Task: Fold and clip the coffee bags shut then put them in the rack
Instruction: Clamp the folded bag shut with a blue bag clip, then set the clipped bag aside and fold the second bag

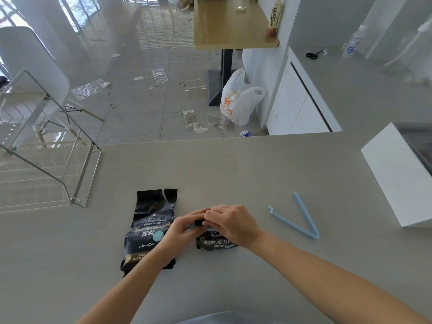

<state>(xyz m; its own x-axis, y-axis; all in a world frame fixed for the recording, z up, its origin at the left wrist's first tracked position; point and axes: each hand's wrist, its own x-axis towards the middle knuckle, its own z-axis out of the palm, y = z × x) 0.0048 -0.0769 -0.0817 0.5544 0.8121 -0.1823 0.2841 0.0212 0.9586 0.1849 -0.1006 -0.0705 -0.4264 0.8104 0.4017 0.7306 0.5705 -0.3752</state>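
Two black coffee bags lie on the grey counter [233, 171]. The left coffee bag [149, 225] lies flat with its torn top open and pointing away from me. The right coffee bag [216, 242] is mostly hidden under my hands, its top rolled down. My left hand [181, 232] and my right hand [230, 224] both pinch that folded top edge. A light blue sealing clip [298, 222] lies open in a V shape on the counter to the right of my hands. The clear acrylic and wire rack [77, 174] stands at the counter's left side.
A white box [397, 174] sits at the counter's right edge. Beyond the counter's far edge are a floor strewn with plastic wrappers, a white plastic bag [238, 99], a white chair [30, 64] and a wooden table [231, 22].
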